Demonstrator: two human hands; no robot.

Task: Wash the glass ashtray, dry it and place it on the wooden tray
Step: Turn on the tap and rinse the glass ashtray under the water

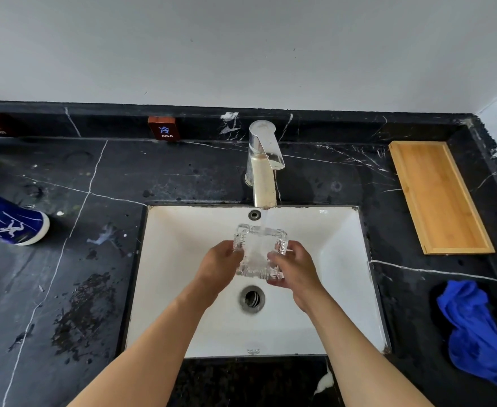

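Observation:
The square cut-glass ashtray point(258, 250) hangs over the white sink point(341, 254), tilted toward me under the running stream from the chrome faucet point(263, 168). My left hand point(219, 267) grips its left side and my right hand point(295, 267) grips its right side, thumbs on the rim. Water splashes inside the ashtray. The wooden tray point(438, 198) lies bare on the black counter to the right of the sink. A crumpled blue cloth point(473, 330) lies on the counter at the near right.
A blue can point(9, 221) lies on its side at the left edge of the black marble counter point(80, 289), which has wet patches. A small "COLD" sign point(164, 129) stands on the back ledge. The sink drain point(251, 299) is below my hands.

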